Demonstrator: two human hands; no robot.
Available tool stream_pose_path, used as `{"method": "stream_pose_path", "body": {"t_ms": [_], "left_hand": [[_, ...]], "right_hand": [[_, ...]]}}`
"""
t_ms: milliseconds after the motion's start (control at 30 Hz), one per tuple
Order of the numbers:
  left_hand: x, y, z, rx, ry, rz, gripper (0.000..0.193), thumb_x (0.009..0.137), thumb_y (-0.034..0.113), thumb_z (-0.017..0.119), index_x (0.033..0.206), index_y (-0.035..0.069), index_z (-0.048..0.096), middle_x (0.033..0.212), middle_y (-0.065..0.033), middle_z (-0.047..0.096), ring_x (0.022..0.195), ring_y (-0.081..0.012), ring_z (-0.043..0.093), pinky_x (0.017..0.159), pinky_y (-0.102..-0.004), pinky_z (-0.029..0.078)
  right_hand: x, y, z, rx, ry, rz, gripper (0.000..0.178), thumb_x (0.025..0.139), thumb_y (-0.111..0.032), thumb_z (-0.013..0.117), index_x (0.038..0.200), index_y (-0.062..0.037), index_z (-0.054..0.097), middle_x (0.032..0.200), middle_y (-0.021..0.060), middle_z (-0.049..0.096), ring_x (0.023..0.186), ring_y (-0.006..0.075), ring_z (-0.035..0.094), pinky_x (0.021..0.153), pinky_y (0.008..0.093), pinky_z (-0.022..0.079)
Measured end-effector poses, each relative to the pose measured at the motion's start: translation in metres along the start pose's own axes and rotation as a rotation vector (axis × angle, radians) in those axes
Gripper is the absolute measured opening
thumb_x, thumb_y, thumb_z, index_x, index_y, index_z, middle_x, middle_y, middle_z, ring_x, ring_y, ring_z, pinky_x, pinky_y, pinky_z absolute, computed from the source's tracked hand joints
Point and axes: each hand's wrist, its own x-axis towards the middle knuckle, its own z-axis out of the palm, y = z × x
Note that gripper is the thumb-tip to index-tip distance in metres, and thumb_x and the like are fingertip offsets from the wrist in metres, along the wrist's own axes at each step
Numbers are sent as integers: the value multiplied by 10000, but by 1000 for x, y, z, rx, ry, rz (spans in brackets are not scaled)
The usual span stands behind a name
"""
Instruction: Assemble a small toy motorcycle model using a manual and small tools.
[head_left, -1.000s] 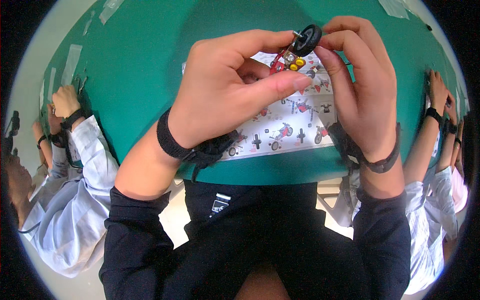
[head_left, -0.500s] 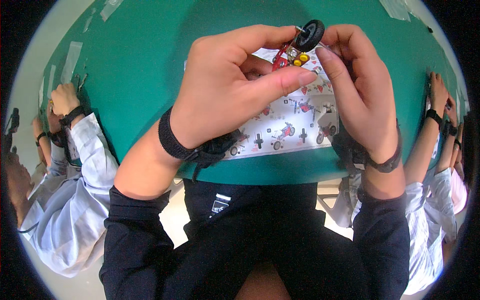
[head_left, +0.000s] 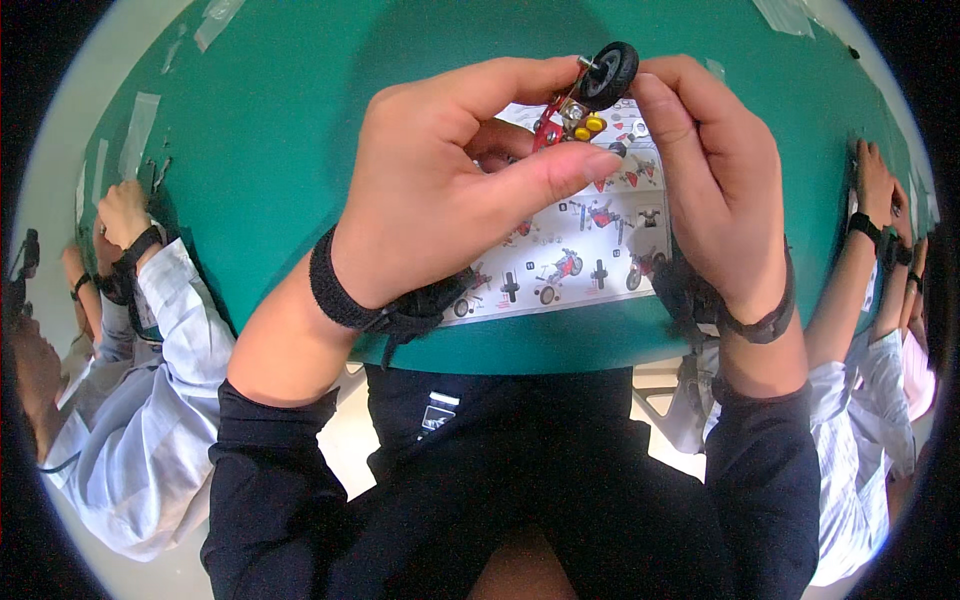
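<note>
My left hand [head_left: 420,180] is closed round a small toy motorcycle [head_left: 549,130] with red parts and yellow round pieces, held up over the table. A black wheel [head_left: 608,78] sits at its upper end, by my left index fingertip. My left palm and fingers hide much of the model. My right hand [head_left: 715,170] is closed in a pinch, thumb and index tip just right of the wheel. Whatever lies between those fingertips is hidden. Below both hands a printed instruction sheet [head_left: 560,240] with motorcycle pictures lies on the table.
The green table [head_left: 270,130] curves round in front of me, with strips of clear tape [head_left: 138,135] stuck on it. A person in a light shirt [head_left: 150,420] works at the left. At the right are another person's hand [head_left: 873,180] and several arms.
Both hands and the model have shifted slightly left. The wheel has tilted a little, and my right fingertips now meet closer at its right side.
</note>
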Motion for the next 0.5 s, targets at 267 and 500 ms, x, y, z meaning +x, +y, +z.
{"method": "stream_pose_path", "body": {"t_ms": [267,500], "left_hand": [[0,-10,1,-85,18,46,460,807,-5,741,1242,-30,592,1097,-127,675,869,-156,684,724,-252,559],[4,-17,-14,-23,0,183,532,735,10,816,1196,-109,579,1078,-171,667,920,-167,675,755,-274,595]], "right_hand": [[1,-4,-12,-142,-135,-2,117,960,-53,549,1040,26,580,903,35,599,829,86,552,752,214,438],[7,-9,-7,2,-99,-43,152,972,-105,557,915,15,630,676,22,575,588,121,541,540,241,430]]}}
